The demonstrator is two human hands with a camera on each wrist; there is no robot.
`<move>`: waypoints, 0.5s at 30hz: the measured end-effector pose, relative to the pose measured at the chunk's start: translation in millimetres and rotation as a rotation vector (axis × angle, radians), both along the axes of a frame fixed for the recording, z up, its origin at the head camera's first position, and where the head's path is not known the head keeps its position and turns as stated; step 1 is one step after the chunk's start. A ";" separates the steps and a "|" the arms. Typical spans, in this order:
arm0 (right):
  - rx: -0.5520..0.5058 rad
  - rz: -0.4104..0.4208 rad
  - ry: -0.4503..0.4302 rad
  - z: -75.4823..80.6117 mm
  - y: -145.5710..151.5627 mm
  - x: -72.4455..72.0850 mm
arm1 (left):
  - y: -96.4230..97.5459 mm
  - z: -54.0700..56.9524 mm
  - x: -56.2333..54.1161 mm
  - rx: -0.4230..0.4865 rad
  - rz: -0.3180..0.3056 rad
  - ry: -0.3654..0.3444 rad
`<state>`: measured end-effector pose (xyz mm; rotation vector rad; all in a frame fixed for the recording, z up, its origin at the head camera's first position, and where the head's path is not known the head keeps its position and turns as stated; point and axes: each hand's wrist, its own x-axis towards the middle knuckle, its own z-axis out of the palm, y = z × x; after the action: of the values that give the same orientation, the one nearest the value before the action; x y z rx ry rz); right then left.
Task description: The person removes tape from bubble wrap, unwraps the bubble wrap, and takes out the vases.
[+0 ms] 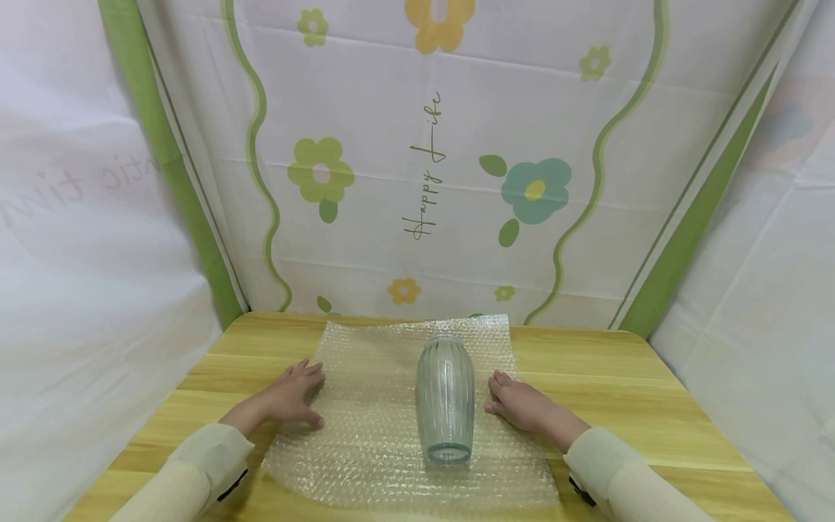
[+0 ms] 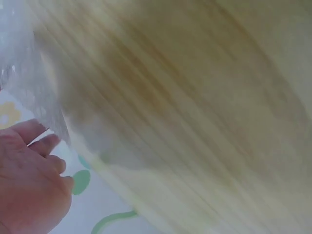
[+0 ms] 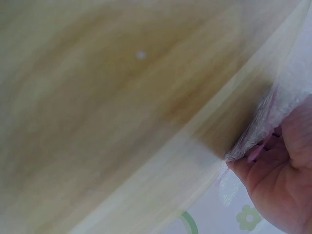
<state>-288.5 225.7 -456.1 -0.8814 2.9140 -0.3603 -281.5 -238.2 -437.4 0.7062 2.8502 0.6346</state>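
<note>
A ribbed, clear glass vase [image 1: 446, 395] lies on its side on a sheet of bubble wrap [image 1: 365, 435], its base towards me and its mouth towards the far edge. At the sheet's left edge is my left hand [image 1: 293, 395], fingers loosely spread and thumb apart; in the left wrist view its fingertips [image 2: 51, 141] are beside the wrap's edge. My right hand [image 1: 525, 406] is at the right edge, close to the vase without touching it. The right wrist view shows its curled fingers [image 3: 265, 161] gripping the wrap's edge, partly hidden by the plastic.
Under the sheet is a wood-grain table [image 1: 652, 413] with rounded far corners. A white curtain [image 1: 365, 94] printed with flowers and lettering hangs behind it, and white cloth walls [image 1: 85, 290] stand at both sides.
</note>
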 end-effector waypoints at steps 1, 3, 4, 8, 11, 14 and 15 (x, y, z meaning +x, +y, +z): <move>0.003 -0.003 -0.001 0.0 0.1 0.1 | 0.5 -0.4 -0.1 -0.006 -0.005 0.006; 0.008 -0.006 -0.003 -0.4 0.2 -0.3 | 1.2 -1.8 -0.5 -0.018 -0.013 0.024; 0.009 -0.007 -0.003 -0.3 0.3 -0.3 | 1.3 -3.0 -1.1 -0.026 -0.017 0.035; 0.010 -0.011 -0.005 -0.3 0.2 -0.3 | 2.0 -6.6 -1.7 -0.043 -0.030 0.057; 0.013 -0.014 -0.003 -0.4 -0.1 -0.4 | 3.1 -8.6 -0.9 -0.042 -0.041 0.041; 0.017 -0.015 -0.004 -0.1 -0.4 -0.4 | 4.7 -10.3 1.9 -0.059 -0.041 0.012; 0.018 -0.016 -0.006 0.2 -0.5 -0.3 | 5.0 -11.0 2.5 -0.068 -0.039 0.007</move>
<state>-288.8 225.2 -455.9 -0.8539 2.9161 -0.3372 -279.0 -233.2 -448.4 0.7520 2.8415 0.5281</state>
